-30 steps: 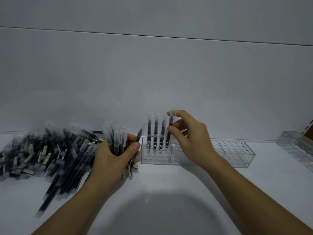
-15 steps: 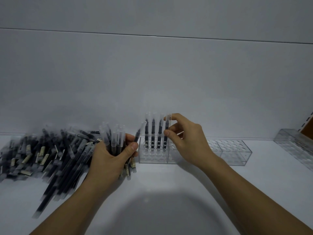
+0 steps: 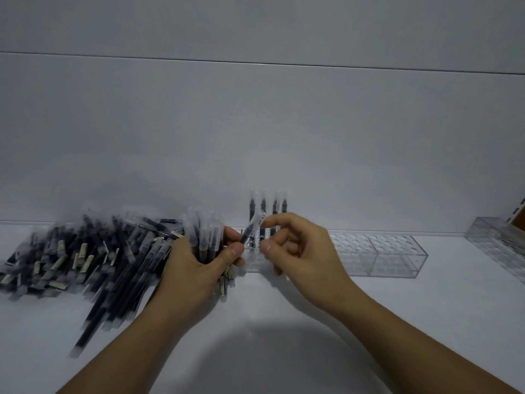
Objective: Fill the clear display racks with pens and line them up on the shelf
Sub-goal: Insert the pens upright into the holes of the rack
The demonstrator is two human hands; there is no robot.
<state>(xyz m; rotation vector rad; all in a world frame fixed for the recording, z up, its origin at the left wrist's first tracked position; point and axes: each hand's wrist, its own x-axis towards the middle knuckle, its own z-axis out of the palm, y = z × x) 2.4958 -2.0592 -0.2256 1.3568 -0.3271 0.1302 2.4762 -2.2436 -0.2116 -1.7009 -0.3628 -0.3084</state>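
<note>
Two forearms (image 3: 136, 336) extended from 6 o'clock over the white shelf (image 3: 284, 351). The left hand (image 3: 193, 268) was clenched round a bundle (image 3: 204, 237) of pens, caps up, with the thumb across the front. One pen (image 3: 250, 230) leaned out of that grip toward 1 o'clock. The right hand (image 3: 304, 251), just beside the left at its 3 o'clock, had its fingers curled. Its index fingertip (image 3: 270, 221) met the cap of the leaning pen and the thumb sat lower. Whether the pen was pinched could not be told. A loose pile (image 3: 85, 251) of pens lay at 9 o'clock of the left hand, touching it. Behind the hands, a row of clear racks (image 3: 377, 257) ran toward 3 o'clock. Its left end held four upright pens (image 3: 263, 207). A spare rack (image 3: 497, 243) lay angled at the far right edge. A plain wall (image 3: 255, 123) closed the shelf behind.
</note>
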